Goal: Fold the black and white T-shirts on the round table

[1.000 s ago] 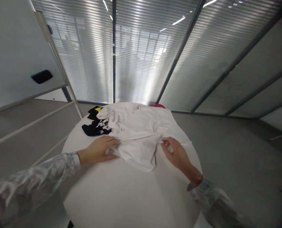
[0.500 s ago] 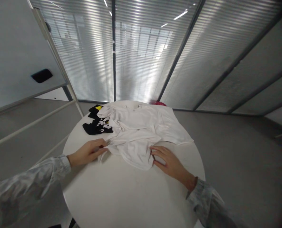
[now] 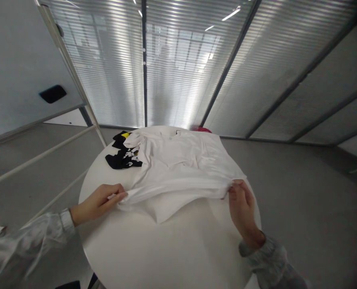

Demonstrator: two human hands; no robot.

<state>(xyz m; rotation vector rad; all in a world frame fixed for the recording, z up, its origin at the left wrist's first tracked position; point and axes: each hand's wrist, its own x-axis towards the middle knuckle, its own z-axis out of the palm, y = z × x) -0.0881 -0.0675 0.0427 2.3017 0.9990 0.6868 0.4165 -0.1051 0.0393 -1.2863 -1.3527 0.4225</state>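
A white T-shirt point(image 3: 178, 168) lies spread over the far half of a round white table point(image 3: 178, 245). My left hand point(image 3: 101, 198) pinches the shirt's near left corner at the table's left side. My right hand point(image 3: 241, 202) grips the shirt's near right edge close to the table's right rim. The hem is pulled taut between both hands, and a loose flap of cloth hangs toward me below it.
A black garment with white and yellow print point(image 3: 122, 154) lies at the table's far left, partly under the shirt. Something pink point(image 3: 202, 130) peeks out behind the far edge. A whiteboard on a stand point(image 3: 30, 72) is at left; glass walls with blinds are behind.
Both hands have moved apart to the shirt's near corners, taken hold of the hem and stretched it out. The bunched cloth has been spread wider across the table.
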